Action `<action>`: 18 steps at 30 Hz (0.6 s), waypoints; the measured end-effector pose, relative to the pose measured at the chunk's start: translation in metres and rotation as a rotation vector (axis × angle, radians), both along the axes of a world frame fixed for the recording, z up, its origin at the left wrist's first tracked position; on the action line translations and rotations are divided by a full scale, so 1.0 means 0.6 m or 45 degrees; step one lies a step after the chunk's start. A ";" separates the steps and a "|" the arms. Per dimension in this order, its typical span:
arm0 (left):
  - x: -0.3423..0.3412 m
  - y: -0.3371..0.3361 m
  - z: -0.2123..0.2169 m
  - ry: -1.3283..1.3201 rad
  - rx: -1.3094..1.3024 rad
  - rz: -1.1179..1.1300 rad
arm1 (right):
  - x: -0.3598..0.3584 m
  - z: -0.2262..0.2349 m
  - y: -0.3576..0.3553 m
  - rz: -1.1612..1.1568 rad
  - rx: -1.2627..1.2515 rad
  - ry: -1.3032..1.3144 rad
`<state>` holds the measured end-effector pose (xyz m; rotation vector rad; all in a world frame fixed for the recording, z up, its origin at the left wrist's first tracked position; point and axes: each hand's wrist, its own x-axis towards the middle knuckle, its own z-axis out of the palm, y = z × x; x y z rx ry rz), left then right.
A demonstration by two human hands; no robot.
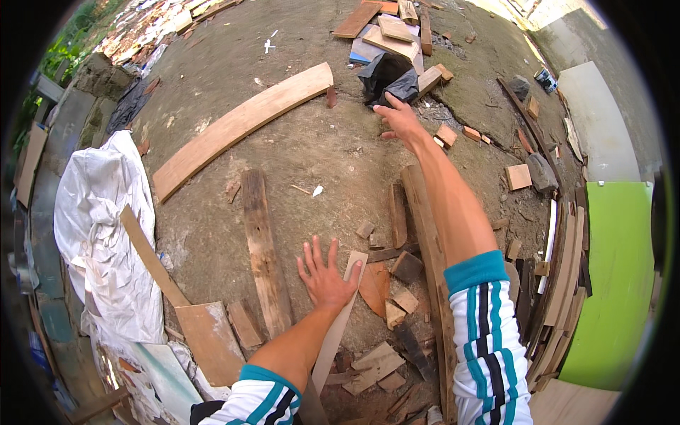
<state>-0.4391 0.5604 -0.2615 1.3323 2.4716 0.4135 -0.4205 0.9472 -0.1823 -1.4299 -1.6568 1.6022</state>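
Observation:
My left hand (328, 278) is held palm down with its fingers spread, over the ground and against or just above a thin pale wood strip (341, 322). A long weathered plank (263, 241) lies just left of it. Further ahead, my right hand (402, 122) is stretched out with its fingers apart, at the near edge of a crumpled black plastic bag (386, 74). Whether the fingertips touch the bag I cannot tell. Nothing shows in either hand. Beneath my right forearm runs a long wooden beam (427, 248), partly hidden by it.
A long light board (244, 127) lies across the ground ahead. Stacked wood pieces (393, 35) are beyond the bag. Small offcuts (405, 299) lie between my arms. White sheeting (106, 234) is at left; a green panel (616, 276) and stacked slats (563, 283) stand at right.

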 end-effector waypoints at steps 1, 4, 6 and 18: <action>0.001 -0.001 -0.002 0.004 0.007 -0.004 | -0.003 -0.009 0.006 0.012 -0.054 0.068; -0.001 -0.004 -0.006 0.067 0.008 0.003 | -0.019 -0.001 -0.008 0.024 -0.158 0.316; 0.003 -0.005 -0.009 0.096 0.021 0.003 | -0.021 0.014 -0.016 -0.077 -0.111 0.551; 0.008 -0.013 -0.003 0.112 0.136 0.032 | 0.169 0.232 -0.353 -0.426 -0.195 1.659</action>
